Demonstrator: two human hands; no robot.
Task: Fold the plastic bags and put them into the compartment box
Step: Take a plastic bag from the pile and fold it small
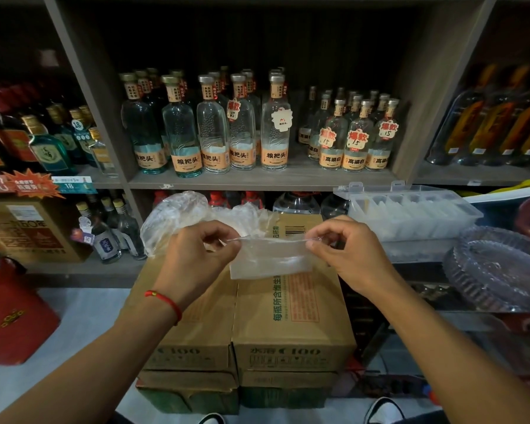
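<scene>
A person's left hand (196, 255) and right hand (346, 255) each pinch a top corner of a clear plastic bag (271, 258), held taut above stacked cardboard cartons (291, 316), seemingly to square the next fold; more crumpled bags (178, 218) wait behind; the open compartment box (410, 209) sits near on the right, apparently for easy stowing.

shoes (383, 408): cut by bottom edge | compartment box (410, 209) contents: blurred | price tags (69, 185): illegible

Clear plastic bag (271, 258) folded flat (midair); compartment box (410, 209) open.
</scene>
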